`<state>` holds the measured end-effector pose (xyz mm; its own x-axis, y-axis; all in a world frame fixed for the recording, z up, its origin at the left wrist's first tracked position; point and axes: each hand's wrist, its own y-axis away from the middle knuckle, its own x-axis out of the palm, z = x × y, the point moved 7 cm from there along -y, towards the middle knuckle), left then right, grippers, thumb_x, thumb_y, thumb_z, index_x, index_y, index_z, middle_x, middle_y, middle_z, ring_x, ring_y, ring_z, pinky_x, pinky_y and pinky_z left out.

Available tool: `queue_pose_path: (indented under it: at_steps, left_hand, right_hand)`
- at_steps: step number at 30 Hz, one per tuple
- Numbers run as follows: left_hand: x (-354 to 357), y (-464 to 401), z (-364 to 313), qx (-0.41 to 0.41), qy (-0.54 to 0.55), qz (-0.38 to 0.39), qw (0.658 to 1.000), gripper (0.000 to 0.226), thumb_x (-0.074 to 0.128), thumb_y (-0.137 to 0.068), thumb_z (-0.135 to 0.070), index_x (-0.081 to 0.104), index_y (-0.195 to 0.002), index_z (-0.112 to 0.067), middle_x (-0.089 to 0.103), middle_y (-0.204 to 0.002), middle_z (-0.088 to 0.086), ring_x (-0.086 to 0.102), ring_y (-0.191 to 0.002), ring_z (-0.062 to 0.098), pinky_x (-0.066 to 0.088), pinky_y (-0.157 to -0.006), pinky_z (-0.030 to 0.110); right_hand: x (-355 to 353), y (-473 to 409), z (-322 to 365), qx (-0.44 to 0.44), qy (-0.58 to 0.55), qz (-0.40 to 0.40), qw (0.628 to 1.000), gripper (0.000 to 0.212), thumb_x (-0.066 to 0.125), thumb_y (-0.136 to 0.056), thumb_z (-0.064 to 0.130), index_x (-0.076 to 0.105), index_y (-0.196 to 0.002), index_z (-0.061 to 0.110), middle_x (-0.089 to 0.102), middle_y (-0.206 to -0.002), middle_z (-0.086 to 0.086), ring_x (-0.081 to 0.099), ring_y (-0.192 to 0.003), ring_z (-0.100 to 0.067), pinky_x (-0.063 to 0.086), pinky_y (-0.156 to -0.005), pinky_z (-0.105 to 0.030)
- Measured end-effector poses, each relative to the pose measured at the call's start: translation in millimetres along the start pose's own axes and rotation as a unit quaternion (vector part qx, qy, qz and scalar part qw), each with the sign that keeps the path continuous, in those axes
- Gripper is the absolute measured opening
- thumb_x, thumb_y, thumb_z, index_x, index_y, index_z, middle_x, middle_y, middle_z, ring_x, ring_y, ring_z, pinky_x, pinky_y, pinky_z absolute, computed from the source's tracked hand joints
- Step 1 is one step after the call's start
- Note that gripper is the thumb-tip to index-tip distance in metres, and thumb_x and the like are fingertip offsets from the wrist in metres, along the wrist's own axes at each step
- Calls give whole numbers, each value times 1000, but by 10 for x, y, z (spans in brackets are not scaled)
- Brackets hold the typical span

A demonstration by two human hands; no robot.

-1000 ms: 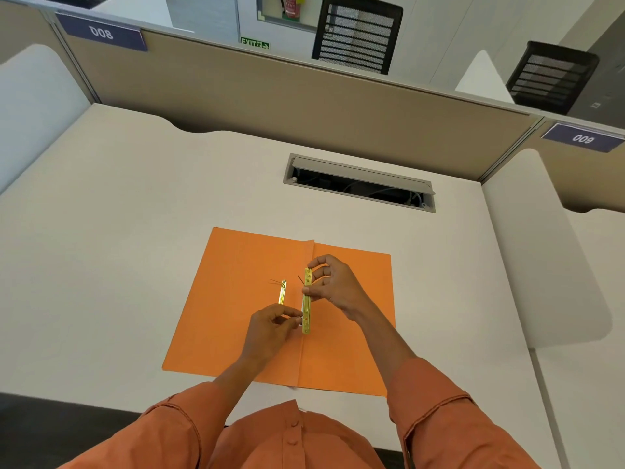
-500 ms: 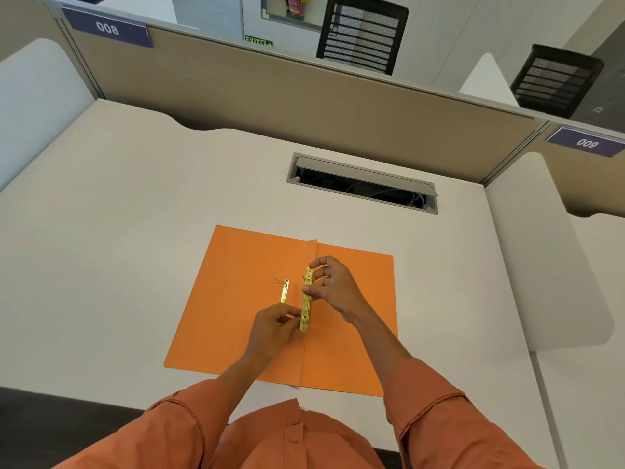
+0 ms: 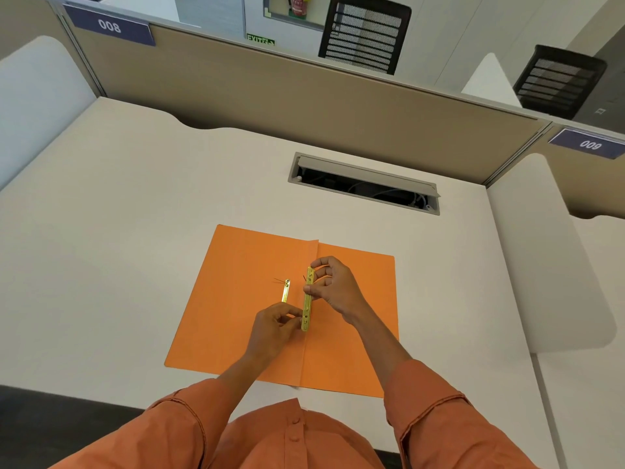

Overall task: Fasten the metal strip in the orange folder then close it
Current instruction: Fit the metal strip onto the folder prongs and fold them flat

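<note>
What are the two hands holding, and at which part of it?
Both hold the metal strip above the open folder. The right hand pinches its far half, the left hand its near end.

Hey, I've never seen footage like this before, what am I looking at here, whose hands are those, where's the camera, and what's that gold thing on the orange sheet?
There is no machine here. A person wears a wide-angle camera on their head, so the single view looks forward and down at their own arms in orange sleeves. On the pale desk lies an orange folder, opened flat. The right hand pinches the upper part of a long gold metal strip, which runs along the folder's centre crease, and the left hand pinches its lower end. A second, shorter gold piece stands just left of the strip on the folder's left half; its lower end is hidden behind the left hand. Behind the folder is a cable slot in the desk with its flap open, and then a beige partition.
</note>
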<state>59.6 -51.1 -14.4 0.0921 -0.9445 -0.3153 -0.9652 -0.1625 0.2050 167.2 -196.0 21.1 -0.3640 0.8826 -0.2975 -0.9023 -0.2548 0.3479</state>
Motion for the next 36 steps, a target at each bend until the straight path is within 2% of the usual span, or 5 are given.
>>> queue_pose_path:
  at_steps: [12,19,23,28,36]
  left_hand:
    - [-62,-159,95,-63,76,13,995,14,73,-89,5,79,-96,-4,76,-81,19,65,-62,19,57,-60,26]
    - [-146,-479,-177,-35,109,-36,993,34,70,-95,-2,72,-128,-11,74,-110,13,75,-80,42,63,-54,35]
    - [-66,-563,-316,21,59,-22,998,29,64,-95,6,78,-118,-7,74,-112,16,76,-87,37,65,-69,55]
    - [-31,-563,-314,29,62,-21,997,25,62,-93,12,81,-101,-3,74,-101,19,73,-87,41,64,-72,55]
    - [-11,-589,-297,30,48,-10,998,22,60,-90,18,79,-92,7,72,-99,27,69,-91,47,62,-73,59]
  right_hand:
    - [16,-3,-18,-9,-1,-19,1000,49,85,-80,-7,61,-121,7,62,-103,-22,68,-74,-23,64,-63,-28]
    - [20,6,28,-26,1,-23,999,45,86,-82,-1,63,-120,9,59,-99,-6,66,-64,-11,64,-64,-28]
    - [31,26,61,-43,4,-24,999,44,84,-82,-2,64,-119,11,60,-102,-4,67,-68,-20,65,-67,-31]
    - [24,31,53,-50,13,-22,998,44,83,-82,-5,64,-118,11,59,-111,-19,66,-69,-24,67,-72,-43]
    - [64,31,32,-49,16,-21,998,45,83,-81,-7,65,-117,12,60,-112,-20,66,-66,-18,67,-69,-37]
